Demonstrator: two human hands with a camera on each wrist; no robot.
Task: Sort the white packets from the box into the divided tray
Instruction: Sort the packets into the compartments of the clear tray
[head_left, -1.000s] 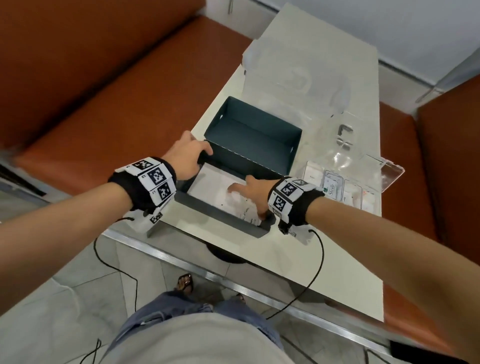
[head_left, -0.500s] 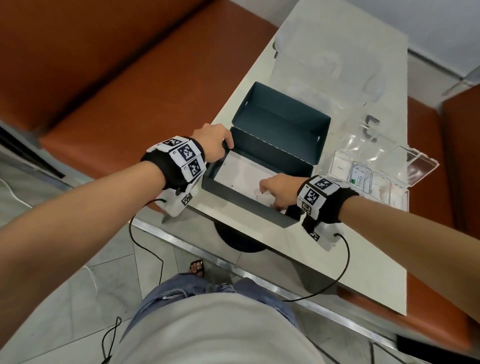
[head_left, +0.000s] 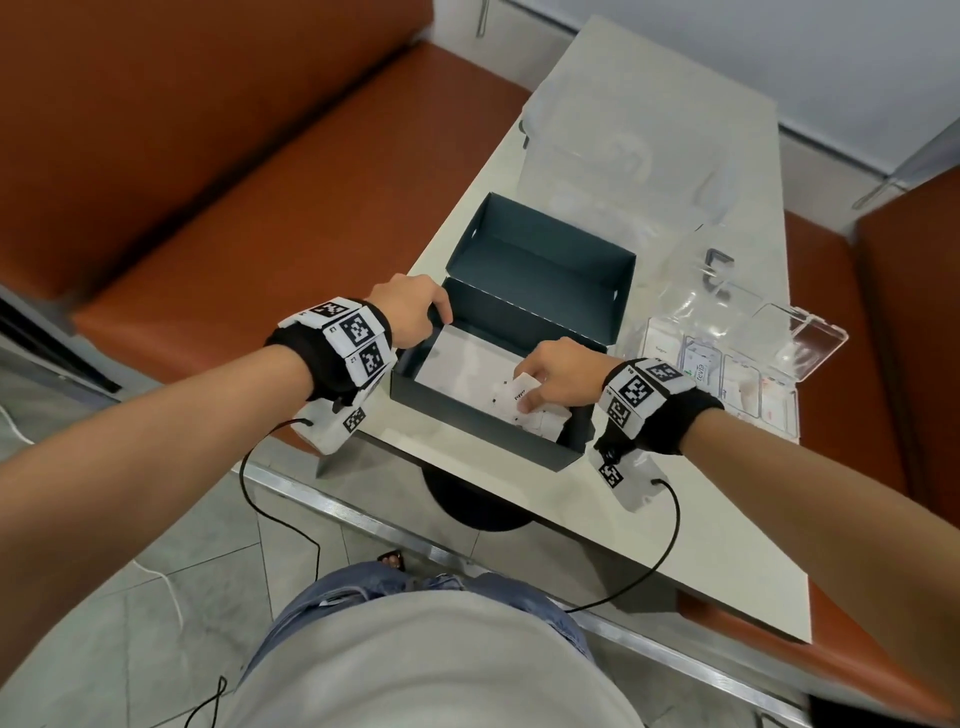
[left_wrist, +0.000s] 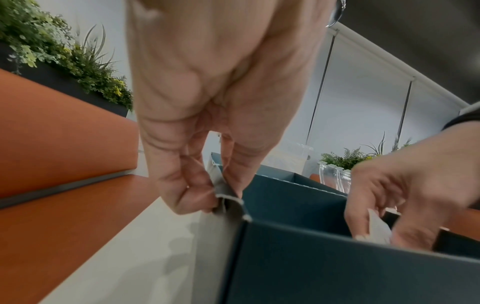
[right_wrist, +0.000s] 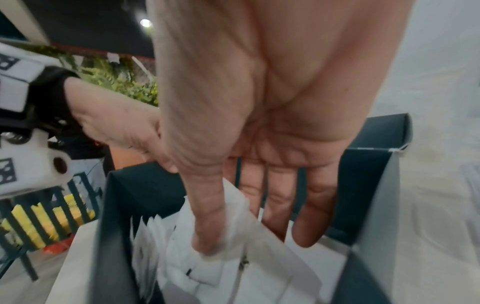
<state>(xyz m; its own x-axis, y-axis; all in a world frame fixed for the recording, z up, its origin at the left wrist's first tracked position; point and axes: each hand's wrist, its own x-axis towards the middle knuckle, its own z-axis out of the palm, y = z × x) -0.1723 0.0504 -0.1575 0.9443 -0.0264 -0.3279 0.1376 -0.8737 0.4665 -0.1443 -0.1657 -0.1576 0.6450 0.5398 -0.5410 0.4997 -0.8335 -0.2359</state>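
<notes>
Since the earlier frames the right hand (head_left: 558, 374) has gone from lying flat on the contents of the box (head_left: 470, 410) to curling round one white packet (head_left: 521, 391), raised a little off the pile in the box's near right corner; the left hand (head_left: 410, 309) has kept its hold on the far left corner. In the head view the divided tray (head_left: 826, 332) sits on the desk (head_left: 717, 519) just right of the box, lid open, some compartments already filled. In the left wrist view the left hand's thumb and fingers (left_wrist: 197, 195) pinch a bent corner flap of the box wall, which steadies it; that grip should stay firm while the packet comes out. In the right wrist view the thumb presses the packet (right_wrist: 233, 207) against the fingers (right_wrist: 311, 216), with more packets (right_wrist: 182, 267) loose beneath. To do this well, the right hand should lift straight up until clear of the wall, check that only one packet is caught, then carry it right to the tray.
</notes>
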